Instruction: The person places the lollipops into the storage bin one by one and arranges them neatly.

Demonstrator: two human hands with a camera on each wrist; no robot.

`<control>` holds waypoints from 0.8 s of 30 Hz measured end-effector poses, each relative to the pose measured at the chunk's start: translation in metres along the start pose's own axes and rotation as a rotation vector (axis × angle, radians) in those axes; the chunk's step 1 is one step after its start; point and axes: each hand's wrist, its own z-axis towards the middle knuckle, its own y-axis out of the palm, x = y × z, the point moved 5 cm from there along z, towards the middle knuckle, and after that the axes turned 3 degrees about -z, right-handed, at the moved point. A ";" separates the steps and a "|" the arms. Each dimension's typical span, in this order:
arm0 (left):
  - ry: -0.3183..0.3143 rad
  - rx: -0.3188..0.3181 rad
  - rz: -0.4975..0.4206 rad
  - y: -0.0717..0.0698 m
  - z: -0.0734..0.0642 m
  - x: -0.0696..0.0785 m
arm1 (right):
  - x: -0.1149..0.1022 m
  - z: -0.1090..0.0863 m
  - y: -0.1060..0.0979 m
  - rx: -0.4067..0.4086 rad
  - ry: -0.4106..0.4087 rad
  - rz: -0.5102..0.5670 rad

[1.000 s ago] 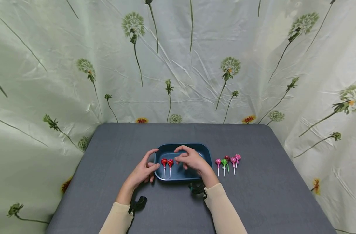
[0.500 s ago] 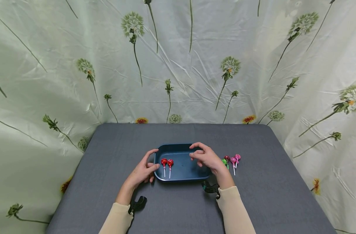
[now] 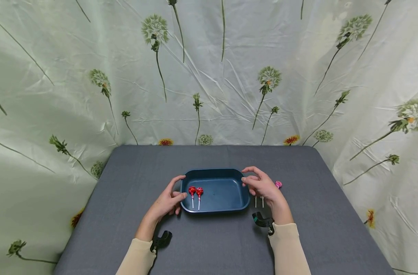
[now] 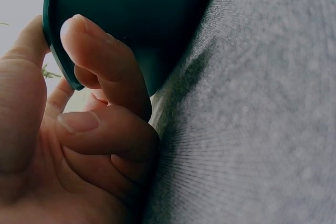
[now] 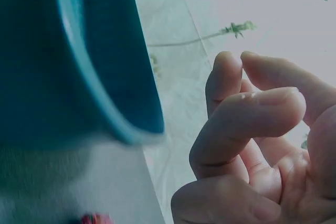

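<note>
In the head view a dark blue tray (image 3: 216, 210) stands on the grey table. Two red lollipops (image 3: 192, 190) lie side by side in its left part, sticks toward me. My left hand (image 3: 166, 198) holds the tray's left end, thumb and index finger at the rim. The left wrist view shows its fingers (image 4: 105, 61) bent beside the tray wall. My right hand (image 3: 264, 187) hovers just past the tray's right end with bent fingers and holds nothing. Beneath it, two lollipop sticks (image 3: 255, 202) and a pink lollipop (image 3: 279, 185) peek out; the other lollipops are hidden.
A flower-printed curtain (image 3: 209, 76) hangs behind the table and along both sides. Bare grey cloth (image 3: 209, 244) shows in front of the tray. Each wrist wears a black camera mount (image 3: 162, 240).
My right hand has moved right, from over the tray's middle to beyond its right end, now covering most of the loose lollipops. The left hand and tray have stayed put.
</note>
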 end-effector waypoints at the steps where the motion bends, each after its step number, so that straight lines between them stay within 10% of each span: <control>1: -0.001 0.000 -0.002 0.000 0.000 0.000 | 0.001 -0.001 -0.003 0.005 0.000 -0.001; 24: 0.021 -0.011 -0.009 0.000 -0.001 0.001 | 0.038 -0.032 -0.088 0.168 0.047 -0.027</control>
